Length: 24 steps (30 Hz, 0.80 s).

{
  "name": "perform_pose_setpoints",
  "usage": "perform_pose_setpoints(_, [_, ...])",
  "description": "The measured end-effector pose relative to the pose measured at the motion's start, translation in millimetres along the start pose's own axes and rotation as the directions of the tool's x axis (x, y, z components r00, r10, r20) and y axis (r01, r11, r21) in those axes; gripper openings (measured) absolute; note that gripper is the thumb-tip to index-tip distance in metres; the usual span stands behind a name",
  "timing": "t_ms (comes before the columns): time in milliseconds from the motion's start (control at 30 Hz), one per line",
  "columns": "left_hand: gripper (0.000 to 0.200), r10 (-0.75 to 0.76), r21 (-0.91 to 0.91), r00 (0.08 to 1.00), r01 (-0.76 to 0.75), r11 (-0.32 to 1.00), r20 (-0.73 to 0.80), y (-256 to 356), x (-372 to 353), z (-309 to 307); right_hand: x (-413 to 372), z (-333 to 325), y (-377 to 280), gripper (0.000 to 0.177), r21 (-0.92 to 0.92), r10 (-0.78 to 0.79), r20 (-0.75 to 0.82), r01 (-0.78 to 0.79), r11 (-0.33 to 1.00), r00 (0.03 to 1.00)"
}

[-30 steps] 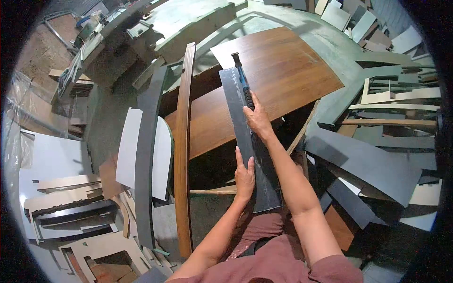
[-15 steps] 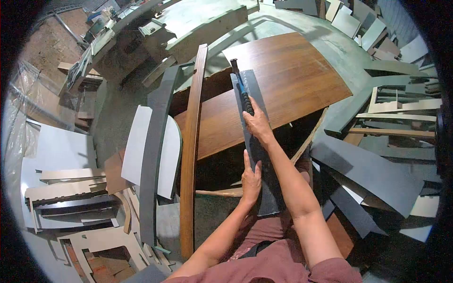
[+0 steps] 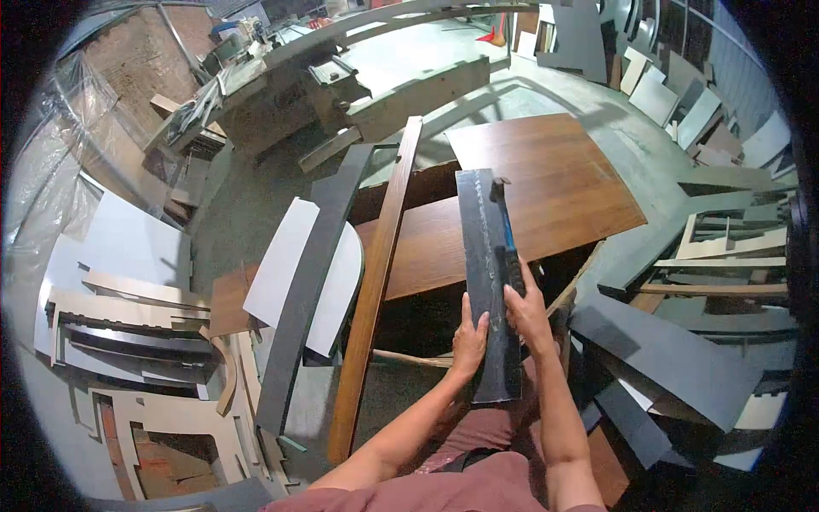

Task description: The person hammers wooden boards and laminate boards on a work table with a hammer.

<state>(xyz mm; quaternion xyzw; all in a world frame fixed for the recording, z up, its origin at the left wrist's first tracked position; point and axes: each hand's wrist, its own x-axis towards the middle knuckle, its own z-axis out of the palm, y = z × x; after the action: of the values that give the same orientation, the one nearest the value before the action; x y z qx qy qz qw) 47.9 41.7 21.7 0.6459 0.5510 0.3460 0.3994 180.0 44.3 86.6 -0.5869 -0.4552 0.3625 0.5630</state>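
Note:
A long dark grey board [image 3: 488, 247] stretches away from my lap over a brown wood-grain panel [image 3: 546, 183], with a whitish, rough streak along its upper face. My left hand [image 3: 469, 343] grips the board's left edge, thumb over the top. In my right hand [image 3: 527, 311] is a hammer [image 3: 509, 230] with a blue shaft and a black handle, held along the board's right edge. Its head points away from me, near the board's far end. Parts of the fingers on both hands are hidden.
To the left lie a narrow brown plank [image 3: 380, 299], a long grey board [image 3: 316, 290] and a white panel [image 3: 281, 256]. Cream offcuts [image 3: 183, 418] are piled at lower left. Grey panels [image 3: 657, 350] and stacked strips [image 3: 725, 247] lie on the right.
My right hand has drawn the hammer back toward me, from over the board to its right edge. The view has shifted, and the board's streaked face shows more.

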Motion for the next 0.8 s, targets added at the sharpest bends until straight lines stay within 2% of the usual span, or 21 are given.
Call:
perform_pose_setpoints(33, [0.064, 0.009, -0.007, 1.0, -0.009, 1.0, -0.008, -1.2, -1.2, 1.1, -9.8, -3.1, -8.1, 0.061, -0.003, -0.005, 0.0, 0.005, 1.0, 1.0])
perform_pose_setpoints(100, [0.064, 0.028, -0.019, 0.999, -0.029, 0.999, -0.02, -4.4, -0.3, 3.2, -28.7, -8.3, -24.1, 0.061, 0.117, 0.24, 0.001, -0.239, 0.964, 0.971])
perform_pose_setpoints(133, [0.064, 0.041, -0.026, 0.999, -0.042, 0.999, -0.029, -4.6, -1.3, 3.1, -29.7, -10.5, -19.5, 0.061, 0.113, 0.246, 0.001, -0.245, 0.963, 0.969])
perform_pose_setpoints(200, [0.064, -0.036, 0.027, 0.999, 0.036, 0.999, 0.017, 0.5, -1.1, 0.3, -26.8, -14.5, 4.6, 0.059, 0.025, 0.021, -0.049, -0.02, 0.999, 0.999])
perform_pose_setpoints(267, [0.064, -0.044, 0.05, 0.999, 0.043, 0.998, 0.022, 6.6, -3.3, -3.0, -23.9, -15.5, 0.6, 0.057, -0.064, -0.073, -0.03, 0.07, 0.995, 0.997])
perform_pose_setpoints(333, [0.063, -0.023, 0.04, 1.0, 0.022, 0.999, 0.006, 1.3, -1.6, -0.5, -25.3, -12.0, -14.3, 0.055, 0.005, 0.064, -0.056, -0.063, 0.998, 0.996])
perform_pose_setpoints(467, [0.064, 0.002, 0.037, 1.0, -0.002, 0.999, -0.01, -3.2, 0.3, 2.4, -7.8, -8.1, 6.4, 0.055, 0.058, -0.005, -0.013, 0.006, 0.998, 1.0])
perform_pose_setpoints(533, [0.063, 0.0, 0.041, 1.0, 0.0, 0.999, -0.011, -5.6, 0.5, 2.9, -3.4, -5.2, 3.9, 0.056, 0.058, 0.104, -0.014, -0.104, 0.993, 0.994])
perform_pose_setpoints(567, [0.063, -0.001, 0.042, 1.0, 0.001, 0.999, -0.008, -6.7, 1.0, 2.8, 3.0, -3.7, 11.6, 0.056, 0.058, 0.107, -0.009, -0.107, 0.993, 0.994])
perform_pose_setpoints(633, [0.063, 0.012, 0.023, 1.0, -0.012, 1.0, -0.009, -8.7, 1.3, 2.8, 15.0, -0.6, 18.8, 0.057, 0.012, -0.048, -0.033, 0.048, 0.999, 0.998])
perform_pose_setpoints(667, [0.063, 0.033, 0.003, 0.999, -0.033, 0.999, -0.01, -9.1, 1.1, 3.2, 16.2, 1.1, 13.8, 0.057, 0.009, -0.043, -0.03, 0.043, 0.999, 0.999])
perform_pose_setpoints(733, [0.063, 0.04, 0.001, 0.999, -0.04, 0.999, -0.018, -9.9, 1.4, 4.2, 17.4, 4.7, -0.7, 0.058, 0.1, 0.119, -0.026, -0.116, 0.988, 0.993])
perform_pose_setpoints(800, [0.063, 0.054, -0.002, 0.998, -0.054, 0.999, -0.03, -10.2, 2.3, 5.4, 30.8, 5.7, 22.2, 0.058, 0.061, 0.098, -0.01, -0.097, 0.993, 0.995])
